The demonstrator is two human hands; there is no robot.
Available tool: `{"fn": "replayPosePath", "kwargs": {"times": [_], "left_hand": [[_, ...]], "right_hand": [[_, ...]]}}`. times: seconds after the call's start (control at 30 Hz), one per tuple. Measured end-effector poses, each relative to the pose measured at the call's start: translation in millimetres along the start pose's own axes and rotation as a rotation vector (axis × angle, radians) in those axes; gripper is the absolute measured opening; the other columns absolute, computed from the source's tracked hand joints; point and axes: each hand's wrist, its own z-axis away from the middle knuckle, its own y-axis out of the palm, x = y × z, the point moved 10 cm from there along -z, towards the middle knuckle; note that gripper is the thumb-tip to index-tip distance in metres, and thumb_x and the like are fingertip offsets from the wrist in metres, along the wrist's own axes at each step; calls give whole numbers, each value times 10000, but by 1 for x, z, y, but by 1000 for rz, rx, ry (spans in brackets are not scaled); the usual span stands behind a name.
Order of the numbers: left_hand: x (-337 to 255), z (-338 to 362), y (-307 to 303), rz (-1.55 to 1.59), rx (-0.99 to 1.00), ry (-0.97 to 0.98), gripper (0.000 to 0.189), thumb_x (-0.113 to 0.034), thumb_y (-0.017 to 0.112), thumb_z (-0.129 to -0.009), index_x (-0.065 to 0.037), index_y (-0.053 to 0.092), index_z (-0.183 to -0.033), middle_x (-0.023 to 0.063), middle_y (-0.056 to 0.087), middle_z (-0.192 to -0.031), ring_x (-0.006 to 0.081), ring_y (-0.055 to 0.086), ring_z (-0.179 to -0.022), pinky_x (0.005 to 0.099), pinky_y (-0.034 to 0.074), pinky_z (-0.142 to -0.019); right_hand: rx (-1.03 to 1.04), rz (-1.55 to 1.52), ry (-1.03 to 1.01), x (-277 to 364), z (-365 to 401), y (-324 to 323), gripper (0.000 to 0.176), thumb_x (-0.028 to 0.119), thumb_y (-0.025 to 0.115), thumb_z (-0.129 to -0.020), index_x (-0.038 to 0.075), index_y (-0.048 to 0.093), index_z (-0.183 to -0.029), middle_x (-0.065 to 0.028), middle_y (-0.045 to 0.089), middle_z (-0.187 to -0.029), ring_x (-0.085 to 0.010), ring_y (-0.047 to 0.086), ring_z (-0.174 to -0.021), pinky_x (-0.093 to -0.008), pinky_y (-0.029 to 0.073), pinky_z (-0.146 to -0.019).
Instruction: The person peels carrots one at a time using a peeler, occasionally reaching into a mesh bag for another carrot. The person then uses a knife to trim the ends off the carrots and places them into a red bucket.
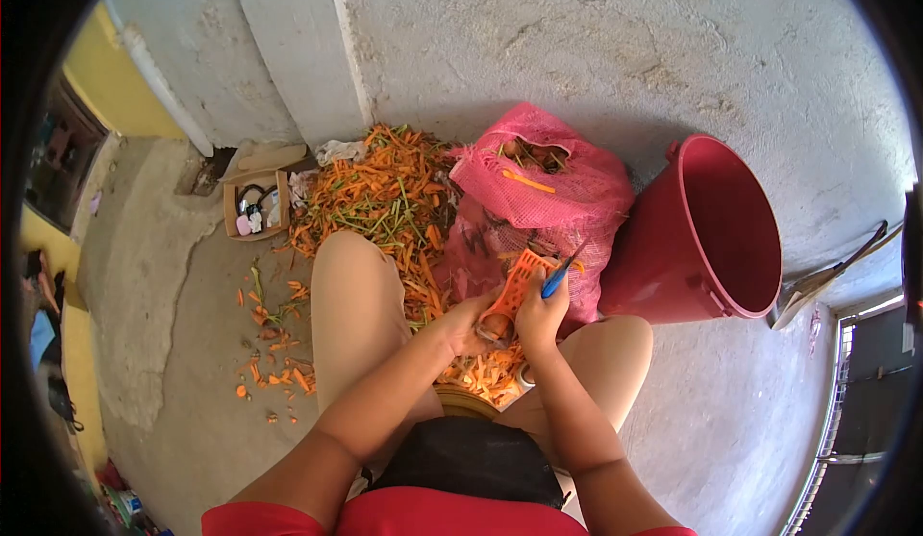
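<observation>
Between my knees, my left hand (468, 328) is closed round a carrot (496, 325) near an orange perforated tool (524, 278). My right hand (541, 315) grips a knife with a blue handle (554, 282), its thin blade pointing up and to the right. The orange tool lies between both hands, its lower end over the carrot; which hand bears it is hard to tell. Beneath the hands, orange peelings (484, 376) fill a container (465, 403) in front of my lap.
A pink mesh sack (586, 175) stands beyond my hands, with a red bucket (654, 252) on its right. A large heap of carrot peelings (380, 190) lies left of the sack, beside a small cardboard box (255, 234). Scraps (279, 377) dot the floor at left.
</observation>
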Motion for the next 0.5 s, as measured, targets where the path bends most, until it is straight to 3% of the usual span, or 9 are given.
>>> {"fn": "replayPosePath", "kwargs": {"times": [0.1, 0.13, 0.23, 0.3, 0.33, 0.4, 0.5], "left_hand": [[0, 4, -7, 47, -233, 51, 308, -332, 397, -863, -60, 508, -957, 78, 566, -818, 203, 554, -681, 318, 451, -551], [-2, 1, -10, 11, -198, 57, 309, -332, 396, -864, -60, 507, -959, 77, 566, -820, 199, 552, -677, 316, 449, -548], [-4, -6, -19, -88, -154, 67, 314, -336, 393, -866, -58, 506, -956, 72, 561, -806, 182, 541, -654, 306, 445, -536], [-8, -7, -22, -153, -215, 84, 320, -346, 391, -866, -57, 504, -945, 64, 548, -769, 163, 527, -624, 292, 442, -522], [-4, -10, -21, -175, -140, 36, 333, -364, 398, -860, -57, 502, -939, 56, 535, -748, 154, 519, -620, 285, 441, -519], [4, -18, -25, -215, 13, -60, 362, -399, 411, -847, -57, 498, -926, 39, 509, -707, 136, 502, -611, 271, 438, -513], [20, 5, -8, -282, -163, -153, 403, -444, 430, -824, -55, 490, -911, 29, 471, -672, 126, 488, -605, 259, 436, -503]], "right_hand": [[-27, 28, -144, 19, 3, 0, 64, 71, 457, -821, 11, 446, -803, -47, 416, -539, -115, 376, -473, -266, 337, -453], [-41, 39, -214, 27, 5, 0, 59, 67, 456, -820, 10, 448, -806, -51, 414, -535, -122, 376, -469, -269, 337, -451], [8, 189, -79, 15, 1, 0, 61, 53, 459, -808, 6, 463, -847, -86, 462, -571, -155, 414, -493, -288, 367, -482], [-24, 234, -81, 16, -1, -4, 73, 53, 458, -805, 0, 461, -854, -107, 477, -599, -167, 428, -517, -295, 376, -508], [-39, 256, -82, 17, -3, -6, 79, 54, 458, -803, -3, 460, -858, -117, 484, -613, -174, 436, -530, -298, 380, -521], [-151, 256, -59, 0, -23, -27, 93, 65, 461, -803, -12, 460, -856, -122, 479, -624, -169, 438, -546, -293, 380, -539], [-394, 281, -36, -23, -60, -76, 110, 86, 459, -813, -23, 456, -825, -95, 441, -610, -155, 418, -556, -284, 371, -549]]}}
